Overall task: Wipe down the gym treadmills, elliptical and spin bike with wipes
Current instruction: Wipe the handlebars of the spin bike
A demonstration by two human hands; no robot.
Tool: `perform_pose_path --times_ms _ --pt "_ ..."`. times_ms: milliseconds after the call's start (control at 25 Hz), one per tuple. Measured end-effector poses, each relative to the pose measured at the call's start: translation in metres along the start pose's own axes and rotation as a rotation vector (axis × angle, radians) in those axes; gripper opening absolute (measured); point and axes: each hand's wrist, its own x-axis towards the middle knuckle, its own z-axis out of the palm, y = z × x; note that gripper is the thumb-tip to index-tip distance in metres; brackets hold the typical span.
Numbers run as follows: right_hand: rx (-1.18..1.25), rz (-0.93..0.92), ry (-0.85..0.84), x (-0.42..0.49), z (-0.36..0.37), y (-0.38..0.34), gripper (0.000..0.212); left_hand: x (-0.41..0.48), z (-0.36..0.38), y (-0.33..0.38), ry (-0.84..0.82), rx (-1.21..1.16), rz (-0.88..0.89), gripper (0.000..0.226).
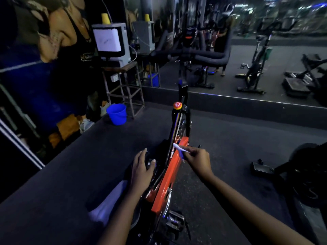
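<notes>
A spin bike with an orange and black frame stands right below me, its black handlebars at the far end near a wall mirror. My right hand pinches a white wipe and presses it against the upper edge of the orange frame. My left hand rests with fingers spread on a dark part at the bike's left side. A metal pedal sticks out low on the right. A red round knob sits on top of the black post.
A blue bucket stands on the dark floor beside a metal stool that carries a white box. The wall mirror reflects other bikes. Another machine's wheel and pedal sit at the right. A wall poster fills the left.
</notes>
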Motion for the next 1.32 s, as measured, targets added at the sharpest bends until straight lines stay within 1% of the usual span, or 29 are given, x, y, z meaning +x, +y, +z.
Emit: perform_pose_path --times_ms 160,280,360,440,480,560,640,800,880,960,1120,1160,1240,1320 --pt "0.019 -0.021 0.113 0.052 -0.072 0.029 0.033 0.050 0.058 0.062 -0.090 -0.006 0.124 0.048" --pt "-0.013 -0.032 0.165 0.098 -0.133 0.055 0.035 0.089 0.107 0.123 -0.124 -0.043 0.219 0.046" --pt "-0.004 -0.042 0.199 0.129 -0.172 0.068 0.034 0.117 0.137 0.160 -0.140 -0.060 0.269 0.050" --pt "0.001 -0.046 0.247 0.164 -0.212 0.082 0.032 0.146 0.166 0.200 -0.114 -0.047 0.329 0.066" --pt "-0.003 -0.053 0.264 0.182 -0.230 0.087 0.032 0.160 0.177 0.219 -0.103 -0.045 0.353 0.066" --pt "0.003 -0.103 0.285 0.219 -0.261 0.094 0.031 0.186 0.195 0.252 -0.076 -0.059 0.384 0.051" --pt "0.000 -0.139 0.309 0.252 -0.281 0.092 0.030 0.208 0.204 0.274 -0.029 -0.052 0.437 0.048" --pt "0.015 -0.204 0.328 0.321 -0.303 0.091 0.036 0.263 0.216 0.313 0.058 0.050 0.570 0.058" --pt "0.025 -0.224 0.326 0.356 -0.306 0.094 0.038 0.300 0.222 0.332 0.104 0.103 0.594 0.054" --pt "0.041 -0.241 0.325 0.388 -0.309 0.097 0.035 0.333 0.230 0.344 0.137 0.161 0.617 0.053" --pt "0.039 -0.279 0.316 0.456 -0.304 0.099 0.035 0.399 0.243 0.360 0.104 0.263 0.666 0.054" --pt "0.035 -0.283 0.302 0.471 -0.300 0.098 0.035 0.412 0.240 0.361 0.107 0.258 0.668 0.055" --pt "0.022 -0.319 0.258 0.494 -0.287 0.093 0.033 0.426 0.227 0.352 0.150 0.231 0.666 0.064" --pt "0.015 -0.413 0.184 0.507 -0.271 0.084 0.033 0.425 0.215 0.329 0.196 0.202 0.647 0.071"
